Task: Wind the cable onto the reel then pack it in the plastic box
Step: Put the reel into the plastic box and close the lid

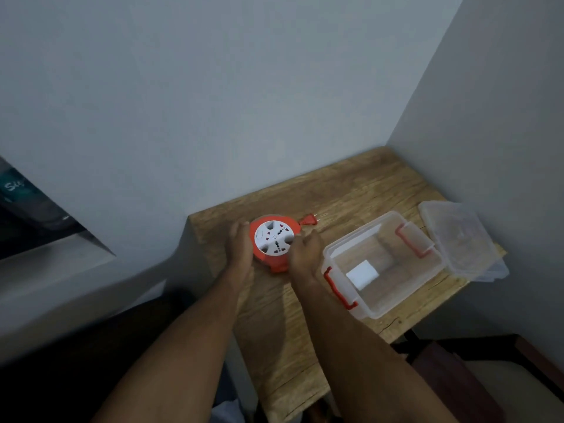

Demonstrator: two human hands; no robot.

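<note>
Orange plastic with a white round socket face: this is the flat cable reel (pixel 273 243), and it lies on the wooden counter (pixel 345 190), near the left rear corner, with the sockets turned up. It lies flat probably because this way it does not roll while the cable goes in. Almost no cable is visible outside the reel; only the small orange plug (pixel 309 220) with its two pins sticks out on the counter just beside the reel's far right edge. So I judge that the winding is nearly finished.

The left hand (pixel 241 244) rests against the left rim of the reel with straight fingers, and it seems to hold the reel steady from the side. The right hand (pixel 305 250) is at the right near rim, with its fingers curled down over the edge. It appears to grip the rim, maybe to turn or lift the reel, but the contact itself is partly hidden by the hand.

Just to the right of the right hand stands the clear rectangular plastic box (pixel 381 264) with red clip handles, open on top, with a small white square thing (pixel 362 274) at its bottom. It stands close, so the reel needs only a short way to go inside. Its clear lid (pixel 457 236) lies apart behind the box, by the right wall, so that the opening is free.
</note>
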